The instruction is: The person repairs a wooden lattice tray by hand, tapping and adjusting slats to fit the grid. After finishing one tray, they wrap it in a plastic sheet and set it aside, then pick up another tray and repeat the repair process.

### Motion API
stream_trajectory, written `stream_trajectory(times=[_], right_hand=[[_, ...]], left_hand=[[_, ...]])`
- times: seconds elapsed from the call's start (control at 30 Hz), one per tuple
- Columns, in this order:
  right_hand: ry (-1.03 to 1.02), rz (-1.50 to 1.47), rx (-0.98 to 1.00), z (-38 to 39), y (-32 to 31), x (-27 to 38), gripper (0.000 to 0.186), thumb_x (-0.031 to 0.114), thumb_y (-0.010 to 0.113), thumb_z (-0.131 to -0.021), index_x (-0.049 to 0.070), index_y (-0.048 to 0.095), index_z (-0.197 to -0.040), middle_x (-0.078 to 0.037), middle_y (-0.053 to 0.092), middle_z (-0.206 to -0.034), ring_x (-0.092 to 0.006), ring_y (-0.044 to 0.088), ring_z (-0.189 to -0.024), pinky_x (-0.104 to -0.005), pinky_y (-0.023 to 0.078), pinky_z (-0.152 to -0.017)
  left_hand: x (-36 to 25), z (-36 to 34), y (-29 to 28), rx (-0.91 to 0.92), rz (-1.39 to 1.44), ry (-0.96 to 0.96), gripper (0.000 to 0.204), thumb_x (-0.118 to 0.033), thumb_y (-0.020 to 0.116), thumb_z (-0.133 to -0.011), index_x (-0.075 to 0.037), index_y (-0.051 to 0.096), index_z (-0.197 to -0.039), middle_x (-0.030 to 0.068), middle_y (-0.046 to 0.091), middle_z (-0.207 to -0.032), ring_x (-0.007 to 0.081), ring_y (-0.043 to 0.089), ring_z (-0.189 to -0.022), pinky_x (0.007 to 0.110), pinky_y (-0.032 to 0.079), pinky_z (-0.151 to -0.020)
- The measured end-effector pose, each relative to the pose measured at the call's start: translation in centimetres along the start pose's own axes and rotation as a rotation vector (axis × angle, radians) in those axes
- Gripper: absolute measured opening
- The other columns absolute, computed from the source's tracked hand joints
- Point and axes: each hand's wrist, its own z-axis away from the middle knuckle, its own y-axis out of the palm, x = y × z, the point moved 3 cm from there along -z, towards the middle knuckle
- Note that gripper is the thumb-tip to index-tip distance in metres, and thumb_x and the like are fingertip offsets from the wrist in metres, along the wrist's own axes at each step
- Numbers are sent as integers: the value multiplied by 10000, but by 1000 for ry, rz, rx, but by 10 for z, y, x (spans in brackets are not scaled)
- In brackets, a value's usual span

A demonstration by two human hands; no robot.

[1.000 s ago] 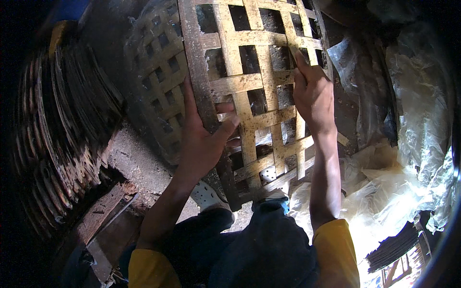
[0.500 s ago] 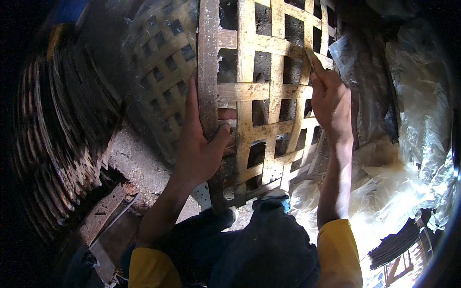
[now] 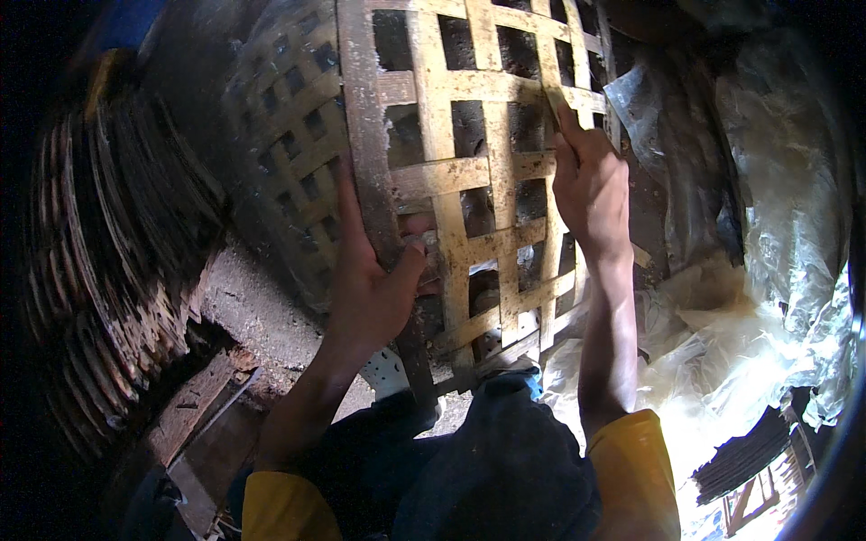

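I hold a woven lattice panel [image 3: 469,243] of flat, pale, bamboo-like strips, with a weathered dark wooden edge strip [image 3: 359,117] along its left side. My left hand [image 3: 374,279] grips that edge low down, fingers reaching round it and partly hidden behind the weave. At the panel's upper right, my right hand [image 3: 591,185] is closed on a strip, index finger pointing up along it. Close behind on the left, a similar lattice [image 3: 307,126] shows dimly through clouded plastic. My white perforated clog [image 3: 386,370] shows below the panel's lower left.
A tall pile of ragged, dark layered sheets [image 3: 108,252] is at the left, with broken boards [image 3: 194,406] below it on a rough floor [image 3: 253,279]. Crumpled clear plastic sheeting [image 3: 776,216] covers the right side, with dark slats [image 3: 740,455] in bright light at lower right.
The panel and both my hands shifted right about half a second ago and have since moved back leftward. My grips on it look the same.
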Motion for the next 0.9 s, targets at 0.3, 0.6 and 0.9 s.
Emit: stream_trajectory(times=[0.3,0.6,0.9], right_hand=[[69,26,65,-48,6,-13,396,164,601,-996,156,650,-1389,-204,697,-800,-198,669,-627,-373,523,-619],[220,-211,-180,-46,22,-32,585,391,705,-950,1,615,-1377,-133,725,-966,-177,669,-815,-319,537,-783],[230,-214,-174,-134,6,-21,457,401,720,-927,2,710,-1149,-100,727,-960,-173,638,-910,-330,500,-846]], left_hand=[[2,6,1,3,-70,-33,933,-8,513,-980,-131,-154,-1621,225,628,-1235,279,649,-1144,410,591,-942],[5,4,2,-27,-121,22,930,-12,530,-955,-86,-108,-1629,213,643,-1224,259,634,-1171,385,543,-973],[9,2,3,-32,-137,117,922,36,504,-934,-91,-83,-1634,217,595,-1273,245,647,-1102,358,571,-908]])
